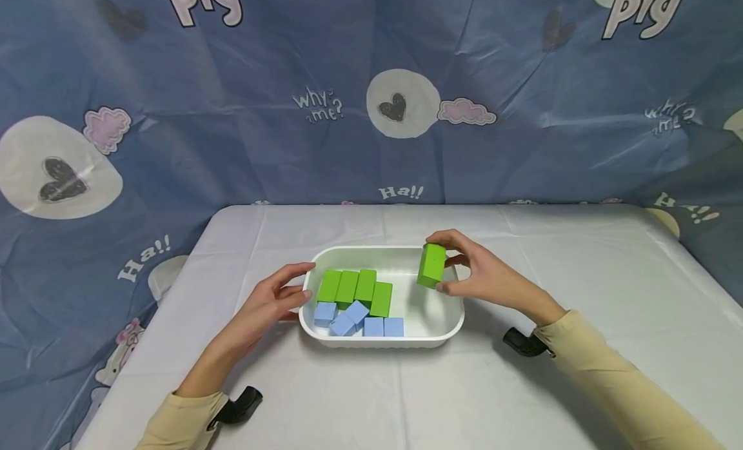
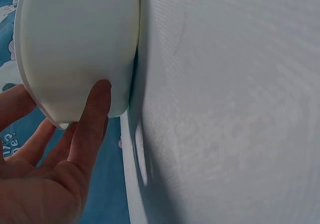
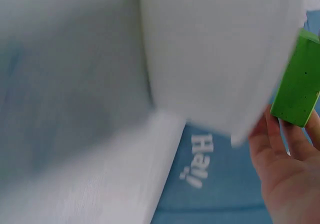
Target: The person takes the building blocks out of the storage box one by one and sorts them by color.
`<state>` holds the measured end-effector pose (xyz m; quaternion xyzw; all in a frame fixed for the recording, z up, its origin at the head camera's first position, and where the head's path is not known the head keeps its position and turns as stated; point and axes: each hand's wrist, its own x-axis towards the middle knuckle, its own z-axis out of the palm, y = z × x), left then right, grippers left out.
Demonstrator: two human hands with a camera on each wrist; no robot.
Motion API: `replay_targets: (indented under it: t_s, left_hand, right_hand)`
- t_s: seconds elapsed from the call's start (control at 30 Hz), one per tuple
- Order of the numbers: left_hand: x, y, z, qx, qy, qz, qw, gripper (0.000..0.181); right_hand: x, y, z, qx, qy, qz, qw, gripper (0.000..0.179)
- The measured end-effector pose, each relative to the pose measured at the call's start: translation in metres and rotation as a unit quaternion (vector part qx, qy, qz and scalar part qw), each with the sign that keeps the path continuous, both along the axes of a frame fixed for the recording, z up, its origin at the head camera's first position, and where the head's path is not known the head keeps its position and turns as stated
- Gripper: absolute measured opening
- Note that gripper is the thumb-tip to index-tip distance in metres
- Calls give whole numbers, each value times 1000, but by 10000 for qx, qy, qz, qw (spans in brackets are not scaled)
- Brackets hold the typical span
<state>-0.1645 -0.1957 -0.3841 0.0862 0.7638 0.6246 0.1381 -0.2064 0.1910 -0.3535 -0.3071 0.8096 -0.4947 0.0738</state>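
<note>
A green block (image 1: 431,265) is hanging upright over the white tray (image 1: 384,253) — above its right end — pinched in fingertips.

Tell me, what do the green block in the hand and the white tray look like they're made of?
The green block, pinched by the right hand, looks like dense foam or painted wood: matte faces, tiny dark specks, sharp edges. I can't tell which. The white tray, touched by the left hand, looks like thin moulded plastic: smooth, faintly glossy, with rounded corners and a rolled rim.

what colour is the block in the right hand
Green; the block held by the right hand shows best in the head view.
</note>
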Motion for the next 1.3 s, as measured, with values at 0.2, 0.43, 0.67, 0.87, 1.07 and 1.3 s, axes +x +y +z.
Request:
replay_targets:
  t_s: [0.2,0.43,0.67,0.87,1.07,1.3]
  left_hand:
    - [0,-1,0,-4,28,-10,10000,55]
    - [0,-1,0,4,8,-14,10000,54]
    - [1,-2,0,-25,35,-42,10000,56]
    - [0,-1,0,-31,34,-34,10000,55]
    - [-1,-1,0,-61,19,-18,10000,55]
    - [1,-1,2,-52,3,-41,10000,56]
  right_hand:
    - [-5,31,6,10,-41,-151,9999,66]
    - [-11,61,2,181,-155,-247,9994,65]
    - [-15,78,-10,671,-133,-188,9975,64]
    - [-21,82,-23,993,-86,-186,9949,63]
    - [-25,82,-29,1300,-411,-216,9904,65]
    - [-25,82,-31,1386,-779,-128,9872,67]
